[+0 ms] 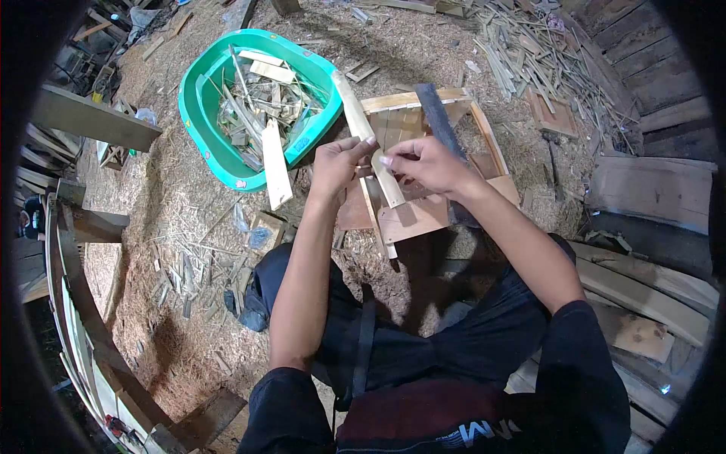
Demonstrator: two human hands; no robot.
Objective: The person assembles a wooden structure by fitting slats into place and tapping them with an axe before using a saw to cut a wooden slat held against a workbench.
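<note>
My left hand (338, 165) is closed around a long pale wooden strip (349, 102), its thumb lying on top. The strip slants from beside the green tub down over a wooden frame, and small dark marks show near its lower end. At the strip's right edge, my right hand (435, 165) has its fingers drawn together in a pinch; whatever is between the fingertips is too small to make out. Under both hands lies the wooden frame (485, 129) with thin brown panels (414, 218). A dark bar (437, 121) crosses it.
A green tub (198, 129) full of wood scraps stands front left, with a pale board (274, 166) leaning out over its rim. Sawdust and offcuts cover the ground. Scrap strips (514, 57) are heaped at the far right; planks (650, 295) lie along the right side.
</note>
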